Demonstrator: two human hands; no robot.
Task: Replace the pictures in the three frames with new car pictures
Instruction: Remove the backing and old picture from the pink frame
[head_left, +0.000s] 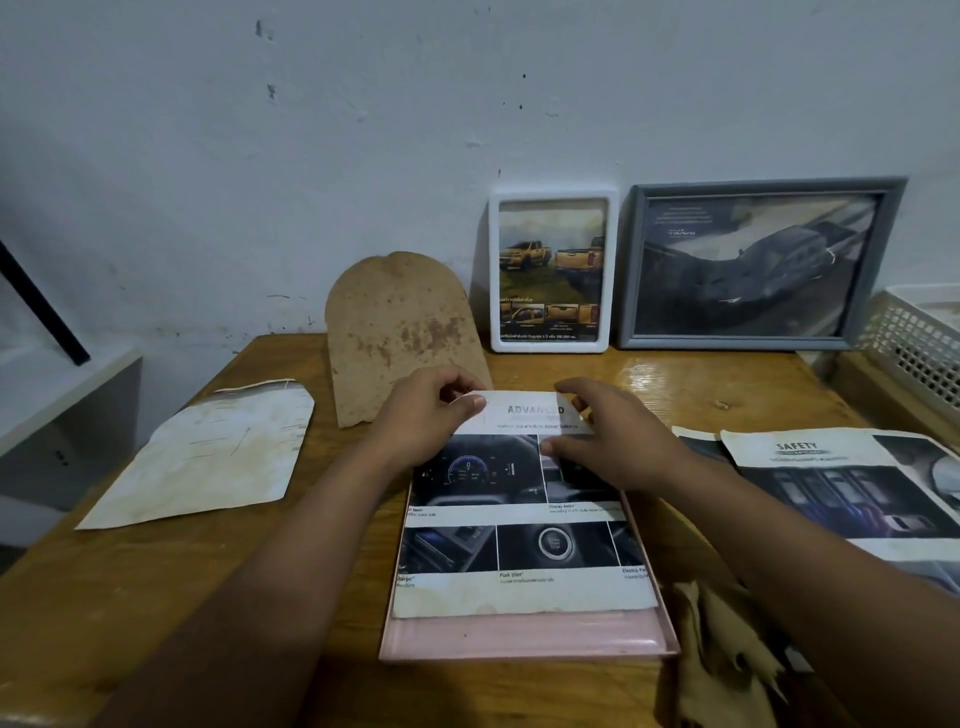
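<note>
Hands are working at the far edge of the car brochure page, which is lying on the pink frame flat on the counter. I am holding the page's top strip, the part headed ADVANCED, with my left hand: thumb and forefinger are pinching its upper left corner. My right hand is resting on the upper right, fingers loosely curled and pressing down on the paper; I cannot tell whether its thumb is under the edge.

I judge this to be frame 3 of 3, since the white frame and the grey frame are already standing against the wall with truck pictures inside. The page is sitting short of the pink frame's near rim and appears to be hanging past its right side, so I am thinking the fit needs correcting before anything closes over it.

To do it well, I am planning to slide the sheet square to the rim, crease any surplus at the top strip straight, and keep both hands pressing outward so the stained, soft paper is not buckling or tearing. The arched brown backing board, leaning behind my left hand, is probably going on afterwards. The SAFETY page and the old sheet are lying clear at either side.
</note>
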